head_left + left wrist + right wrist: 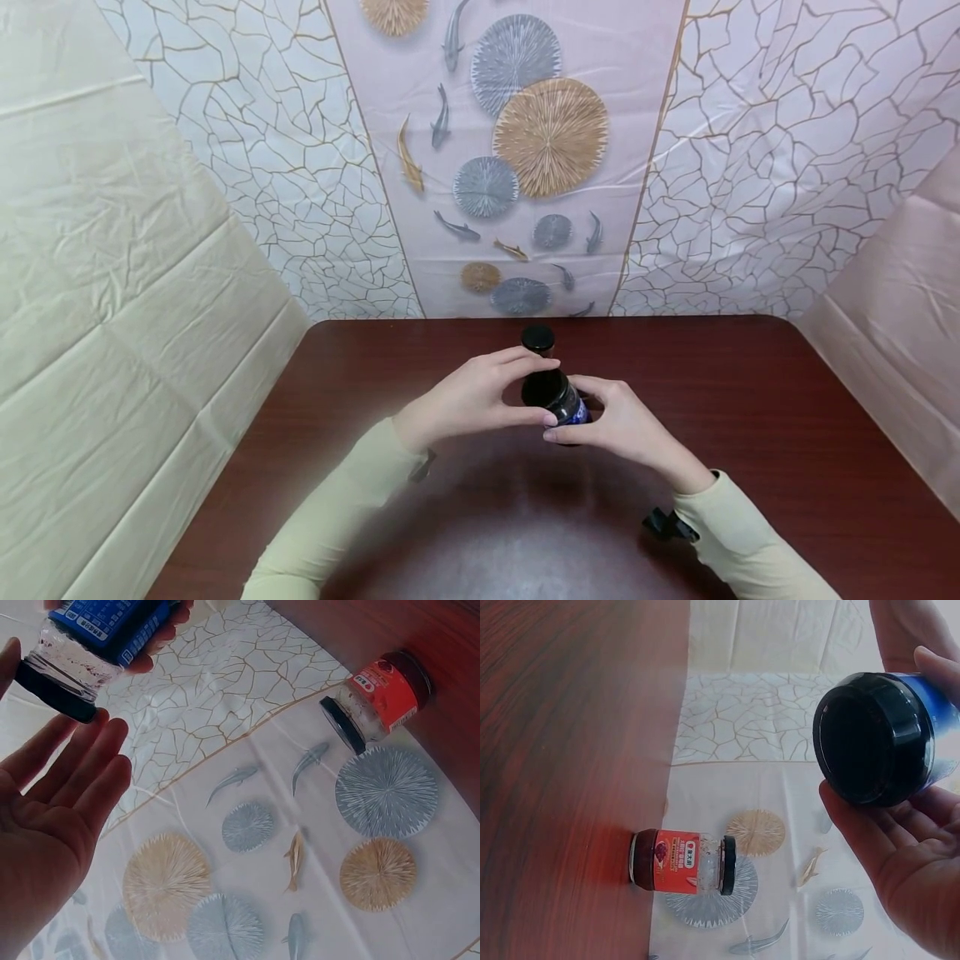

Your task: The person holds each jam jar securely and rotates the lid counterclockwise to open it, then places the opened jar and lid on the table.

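Observation:
A glass jar with a blue label (576, 412) is held up tilted between both hands, its black lid (56, 688) towards the left hand. My left hand (483, 396) spans that lid, thumb on one edge and fingertips at the other. Around the jar's body, my right hand (626, 421) curls its thumb and fingers. The right wrist view shows the jar's dark base (855, 750). Behind the hands stands a second jar, with a red label (676, 861) and a black lid (537, 337); the left hand partly hides it in the head view.
The hands are over a dark reddish-brown table (720, 375). A patterned cloth (480, 100) with fish and round motifs hangs behind its far edge. Pale cloth walls (112, 333) rise at the left and right sides.

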Motion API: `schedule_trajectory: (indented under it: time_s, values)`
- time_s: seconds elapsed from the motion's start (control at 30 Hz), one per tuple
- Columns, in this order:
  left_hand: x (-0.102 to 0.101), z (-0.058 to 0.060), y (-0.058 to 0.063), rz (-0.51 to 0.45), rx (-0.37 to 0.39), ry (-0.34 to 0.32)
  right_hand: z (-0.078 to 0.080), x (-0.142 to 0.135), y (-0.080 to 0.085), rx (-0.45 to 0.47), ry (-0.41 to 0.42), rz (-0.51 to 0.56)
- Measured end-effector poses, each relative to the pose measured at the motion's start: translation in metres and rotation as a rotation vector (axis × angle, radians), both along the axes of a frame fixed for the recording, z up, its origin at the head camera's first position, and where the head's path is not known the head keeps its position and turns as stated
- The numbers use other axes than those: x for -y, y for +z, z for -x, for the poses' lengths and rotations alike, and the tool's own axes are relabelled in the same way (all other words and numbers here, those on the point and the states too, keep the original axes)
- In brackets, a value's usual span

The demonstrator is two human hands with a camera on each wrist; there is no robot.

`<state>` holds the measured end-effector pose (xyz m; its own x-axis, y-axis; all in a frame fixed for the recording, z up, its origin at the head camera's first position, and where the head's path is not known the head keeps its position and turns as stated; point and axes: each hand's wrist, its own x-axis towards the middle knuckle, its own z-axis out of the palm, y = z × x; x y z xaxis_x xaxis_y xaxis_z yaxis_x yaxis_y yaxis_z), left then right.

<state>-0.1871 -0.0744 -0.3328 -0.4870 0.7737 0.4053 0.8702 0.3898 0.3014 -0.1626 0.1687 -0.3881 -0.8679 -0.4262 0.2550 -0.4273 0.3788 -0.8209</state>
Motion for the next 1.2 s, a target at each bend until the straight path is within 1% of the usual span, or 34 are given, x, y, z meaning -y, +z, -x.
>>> schedule_trajectory:
  time_s: [0.07,0.13,0.3,0.4,0.5,0.6,0.7,0.8,0.97,1.1,1.2]
  values:
    - [0.0003,0.0003,0.0008,-0.004,0.002,-0.010,-0.0001,-0.0002,0.0005,-0.003,-0.003,-0.002]
    - [0.0010,0.0011,0.0023,-0.010,0.009,-0.041,0.0000,-0.0006,0.0010,-0.003,-0.006,-0.003]
    - [0.0041,0.0049,0.0059,0.005,0.015,-0.170,0.0003,-0.0012,0.0017,-0.008,-0.004,-0.012]
    - [0.0051,0.0067,0.0073,0.034,0.024,-0.227,0.0000,-0.0011,0.0018,-0.012,0.009,-0.014]
    - [0.0056,0.0077,0.0079,0.052,0.041,-0.259,-0.0008,-0.0012,0.0016,-0.016,0.022,-0.015]
    - [0.0057,0.0086,0.0080,0.055,0.041,-0.275,-0.0012,-0.0013,0.0012,-0.021,0.029,-0.016]
    - [0.0052,0.0088,0.0081,0.048,0.039,-0.271,-0.0010,-0.0016,0.0002,-0.020,0.032,-0.017]
    - [0.0044,0.0081,0.0078,0.048,0.047,-0.242,-0.0005,-0.0021,-0.0016,-0.011,0.034,-0.019]
    - [0.0041,0.0050,0.0071,0.063,0.052,-0.159,0.0003,-0.0024,-0.0035,0.004,0.035,-0.014]
    - [0.0029,0.0025,0.0069,0.080,0.027,-0.088,0.0005,-0.0024,-0.0034,0.012,0.029,-0.004]
    - [0.0016,0.0015,0.0063,0.086,0.003,-0.049,0.0005,-0.0024,-0.0032,0.020,0.025,0.000]
